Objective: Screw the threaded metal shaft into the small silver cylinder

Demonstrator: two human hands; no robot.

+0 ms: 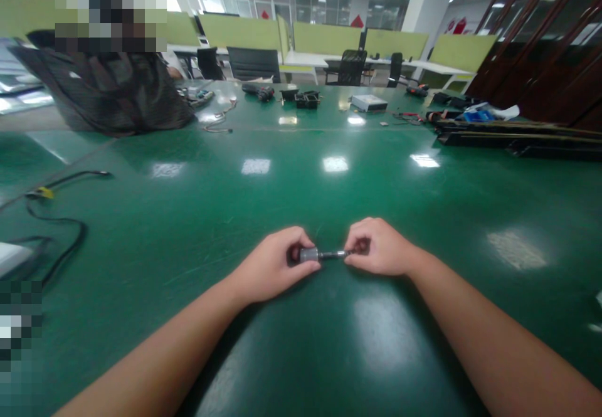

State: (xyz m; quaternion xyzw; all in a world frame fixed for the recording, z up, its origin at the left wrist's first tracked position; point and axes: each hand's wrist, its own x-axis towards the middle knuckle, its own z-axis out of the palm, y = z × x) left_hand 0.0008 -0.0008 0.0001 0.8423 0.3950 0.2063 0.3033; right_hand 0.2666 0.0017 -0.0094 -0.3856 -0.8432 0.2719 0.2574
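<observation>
Just above the green table, a small screwdriver is held level between my two hands. Its short grey handle sits in my left hand, thumb and fingers closed round it. From the handle a thin metal shaft runs to the right. My right hand pinches the far end of that shaft between thumb and forefinger. The fingers hide the tip, so I cannot tell whether a separate bit is there.
A dark bag stands at the back left. Black cables lie along the left. Far back are black parts and a silver drive-like box. Long black strips lie at the back right. A person sits beyond the bag.
</observation>
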